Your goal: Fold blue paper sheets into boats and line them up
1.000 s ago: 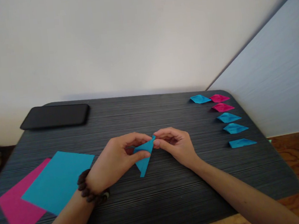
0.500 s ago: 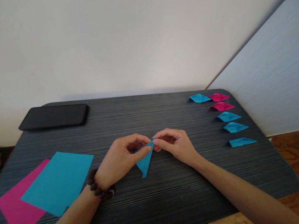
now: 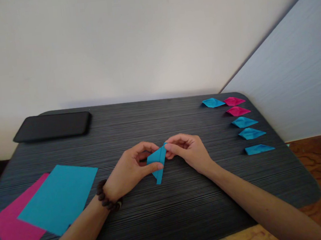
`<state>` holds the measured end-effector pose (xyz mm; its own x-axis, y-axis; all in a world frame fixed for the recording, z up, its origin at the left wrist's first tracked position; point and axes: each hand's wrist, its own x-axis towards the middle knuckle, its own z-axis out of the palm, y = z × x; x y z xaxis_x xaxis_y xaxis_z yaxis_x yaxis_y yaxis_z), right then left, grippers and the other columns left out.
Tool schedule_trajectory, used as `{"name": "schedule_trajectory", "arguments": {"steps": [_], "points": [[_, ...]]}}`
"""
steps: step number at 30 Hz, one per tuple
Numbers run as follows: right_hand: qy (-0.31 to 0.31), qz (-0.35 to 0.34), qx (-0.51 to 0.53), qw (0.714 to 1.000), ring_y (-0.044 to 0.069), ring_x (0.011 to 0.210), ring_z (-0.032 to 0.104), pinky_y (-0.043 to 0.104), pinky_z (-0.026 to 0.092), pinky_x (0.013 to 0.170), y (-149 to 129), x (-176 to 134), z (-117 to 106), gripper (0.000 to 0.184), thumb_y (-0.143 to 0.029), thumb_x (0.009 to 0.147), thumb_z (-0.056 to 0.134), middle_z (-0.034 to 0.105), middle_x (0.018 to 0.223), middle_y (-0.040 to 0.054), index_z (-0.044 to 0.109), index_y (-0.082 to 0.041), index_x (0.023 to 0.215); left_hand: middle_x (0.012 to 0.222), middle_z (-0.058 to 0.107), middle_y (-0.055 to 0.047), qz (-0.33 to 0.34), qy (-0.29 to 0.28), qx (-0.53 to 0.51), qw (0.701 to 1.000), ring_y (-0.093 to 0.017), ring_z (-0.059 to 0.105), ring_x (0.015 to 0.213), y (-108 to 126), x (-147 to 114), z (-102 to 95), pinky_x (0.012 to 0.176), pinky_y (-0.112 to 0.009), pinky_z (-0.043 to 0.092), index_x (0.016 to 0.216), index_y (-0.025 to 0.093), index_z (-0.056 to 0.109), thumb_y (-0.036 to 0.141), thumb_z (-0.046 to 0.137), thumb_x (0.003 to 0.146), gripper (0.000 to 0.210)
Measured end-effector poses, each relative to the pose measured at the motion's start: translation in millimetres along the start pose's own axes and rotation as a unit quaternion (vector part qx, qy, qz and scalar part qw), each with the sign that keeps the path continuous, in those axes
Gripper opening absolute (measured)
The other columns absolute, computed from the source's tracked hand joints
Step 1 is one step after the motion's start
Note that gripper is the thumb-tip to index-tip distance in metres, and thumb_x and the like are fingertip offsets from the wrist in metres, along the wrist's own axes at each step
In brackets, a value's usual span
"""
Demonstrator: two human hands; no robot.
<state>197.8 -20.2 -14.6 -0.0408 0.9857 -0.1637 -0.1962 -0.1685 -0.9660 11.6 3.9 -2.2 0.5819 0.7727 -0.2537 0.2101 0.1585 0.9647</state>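
A folded piece of blue paper (image 3: 156, 157) is held just above the middle of the table, its narrow end pointing down toward me. My left hand (image 3: 134, 168), with a dark beaded bracelet (image 3: 107, 197) at the wrist, pinches its left side between thumb and fingers. The thumb lies across the paper's lower part. At the upper right corner, my right hand (image 3: 188, 151) grips the tip between thumb and forefinger. The fingers behind the paper are partly hidden.
Flat blue (image 3: 61, 199) and pink sheets (image 3: 20, 230) overlap at the left. A black rectangular case-like object (image 3: 52, 126) lies at the back left. Along the right edge of the dark table (image 3: 148, 117) sit several folded blue (image 3: 252, 133) and pink paper pieces (image 3: 238, 111).
My left thumb has slid down the folded paper, so more of its face shows. The right hand keeps the upper corner. The view has shifted slightly.
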Motion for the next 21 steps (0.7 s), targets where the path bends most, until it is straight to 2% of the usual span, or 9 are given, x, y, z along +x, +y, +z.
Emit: {"name": "schedule_trajectory", "arguments": {"steps": [5, 9, 16, 21], "points": [[0.010, -0.014, 0.007, 1.000, 0.010, 0.055, 0.065, 0.023, 0.057, 0.057, 0, -1, 1, 0.021, -0.032, 0.066, 0.073, 0.068, 0.063, -0.0013, 0.066, -0.016, 0.077, 0.097, 0.067, -0.005, -0.005, -0.016, -0.016, 1.000, -0.019, 0.064, 0.091, -2, 0, -2.4, 0.081, -0.036, 0.053, 0.105, 0.019, 0.054, 0.018, 0.069, 0.071, 0.038], [0.010, -0.038, 0.005, 0.999, 0.011, 0.058, 0.065, 0.025, 0.058, 0.061, 1, -1, -1, 0.019, -0.032, 0.069, 0.071, 0.068, 0.064, -0.0013, 0.064, -0.017, 0.078, 0.103, 0.067, -0.005, -0.015, -0.008, 0.022, 1.000, -0.020, 0.064, 0.094, 0, 0, -3.7, 0.085, -0.036, 0.052, 0.110, 0.020, 0.055, 0.022, 0.066, 0.074, 0.038], [0.035, -0.083, 0.040, 0.995, 0.011, 0.063, 0.065, 0.027, 0.058, 0.063, 7, 1, -6, 0.015, -0.030, 0.075, 0.067, 0.067, 0.072, -0.0025, 0.061, -0.019, 0.084, 0.088, 0.071, 0.000, -0.004, -0.055, 0.105, 0.993, -0.019, 0.066, 0.085, 7, -3, -9.4, 0.077, -0.031, 0.053, 0.091, 0.021, 0.063, 0.031, 0.061, 0.078, 0.017], [0.026, -0.076, 0.035, 0.996, 0.011, 0.063, 0.065, 0.027, 0.057, 0.063, 6, 1, -5, 0.017, -0.029, 0.074, 0.069, 0.067, 0.071, -0.0026, 0.060, -0.020, 0.086, 0.075, 0.070, 0.002, -0.008, -0.045, 0.164, 0.985, -0.017, 0.065, 0.072, 5, -3, -18.1, 0.065, -0.025, 0.051, 0.080, 0.021, 0.064, 0.030, 0.061, 0.077, 0.010]]}}
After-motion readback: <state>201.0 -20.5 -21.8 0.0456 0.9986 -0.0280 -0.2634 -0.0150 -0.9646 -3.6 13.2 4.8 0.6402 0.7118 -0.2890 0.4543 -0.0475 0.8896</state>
